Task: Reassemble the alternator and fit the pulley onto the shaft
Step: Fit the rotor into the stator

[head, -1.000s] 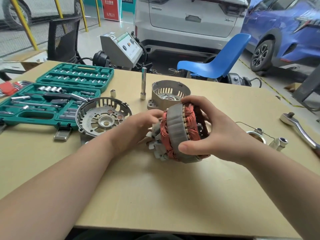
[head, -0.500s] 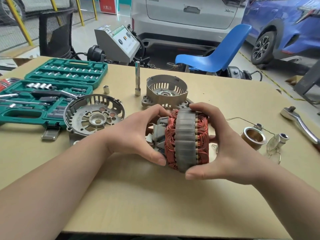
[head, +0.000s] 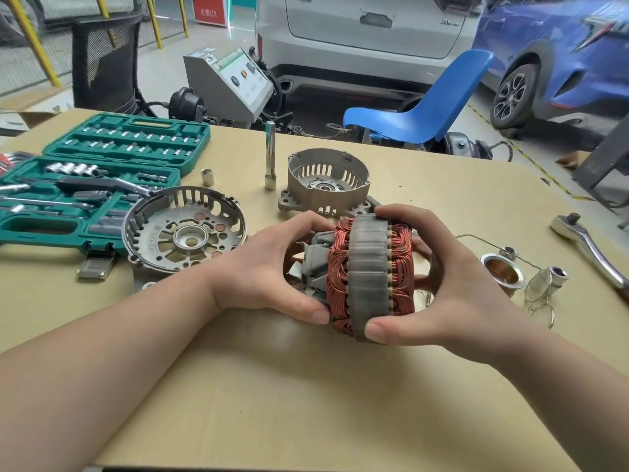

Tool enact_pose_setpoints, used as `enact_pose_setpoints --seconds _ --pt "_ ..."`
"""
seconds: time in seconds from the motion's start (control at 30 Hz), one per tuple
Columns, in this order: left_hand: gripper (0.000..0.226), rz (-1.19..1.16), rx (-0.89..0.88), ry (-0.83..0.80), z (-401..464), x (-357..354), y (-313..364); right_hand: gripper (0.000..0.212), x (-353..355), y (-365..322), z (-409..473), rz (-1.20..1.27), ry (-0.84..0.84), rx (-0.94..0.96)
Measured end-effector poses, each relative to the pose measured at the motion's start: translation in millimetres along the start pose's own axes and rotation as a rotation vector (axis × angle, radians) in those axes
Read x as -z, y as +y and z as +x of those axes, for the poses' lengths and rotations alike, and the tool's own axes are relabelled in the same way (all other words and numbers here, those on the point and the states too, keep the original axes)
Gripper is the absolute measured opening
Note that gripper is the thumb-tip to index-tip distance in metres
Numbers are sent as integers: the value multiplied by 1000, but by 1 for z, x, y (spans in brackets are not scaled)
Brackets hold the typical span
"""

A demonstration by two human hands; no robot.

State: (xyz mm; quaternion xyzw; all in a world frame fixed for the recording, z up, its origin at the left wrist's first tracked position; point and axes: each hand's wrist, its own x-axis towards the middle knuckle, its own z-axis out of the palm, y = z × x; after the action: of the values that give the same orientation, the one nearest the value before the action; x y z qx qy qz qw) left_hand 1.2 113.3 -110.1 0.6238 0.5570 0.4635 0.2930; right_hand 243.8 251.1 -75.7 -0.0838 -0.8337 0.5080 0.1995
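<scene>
Counter (head: 306,403): pale tan sheet, parts and tools spread over its far half.

Socket set case (head: 85,185): green, lid open, at the far left edge; sockets and extension bars sit in its moulded slots.

Rear end cover (head: 185,233): round, slotted, lying open side up just right of the case and touching its corner.

Front housing (head: 326,185): deeper cast cup, also open side up, behind the hands near the counter's middle.

Stator (head: 369,277): grey laminated ring with copper windings bulging out each side, held on edge above the counter, centre of view. The rotor (head: 315,264), grey claw poles, sticks out of its left face (how far it is seated I cannot tell).

Left hand (head: 265,270): fingers curled round the rotor end, thumb tip against the windings at the near side.

Right hand (head: 452,284): fingers wrapped over the top of the stator ring, thumb pressed on its lower rim; a firm grip.

Ratchet handle (head: 589,250): chrome, lying at the far right edge.

Pulley (head: 503,274): small bright cup, on the counter just right of the right hand, well apart from the shaft.

Extension bar (head: 270,155): standing upright left of the front housing.

Loose socket (head: 207,177): upright between case and extension bar.
</scene>
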Motion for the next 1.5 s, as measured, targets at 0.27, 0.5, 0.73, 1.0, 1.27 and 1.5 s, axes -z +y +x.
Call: enact_pose_setpoints --seconds 0.27,0.5,0.73,1.0,1.27,1.5 --pt "88 -67 -31 53 -3 -2 -9 112 7 -10 6 -166 -71 59" --pt "88 -77 -10 37 -1 -1 -13 116 3 -9 5 -88 -17 -23" --pt "89 -84 -8 49 -2 -1 -17 114 15 -18 16 -112 -101 -61" --pt "87 -75 -16 39 1 -3 -15 116 22 -18 15 -131 -116 -75" --pt "85 -68 12 49 -1 -2 -14 116 11 -14 7 -162 -26 -52" --pt "82 -89 54 73 -4 -1 -14 122 50 -34 6 -322 19 -24"
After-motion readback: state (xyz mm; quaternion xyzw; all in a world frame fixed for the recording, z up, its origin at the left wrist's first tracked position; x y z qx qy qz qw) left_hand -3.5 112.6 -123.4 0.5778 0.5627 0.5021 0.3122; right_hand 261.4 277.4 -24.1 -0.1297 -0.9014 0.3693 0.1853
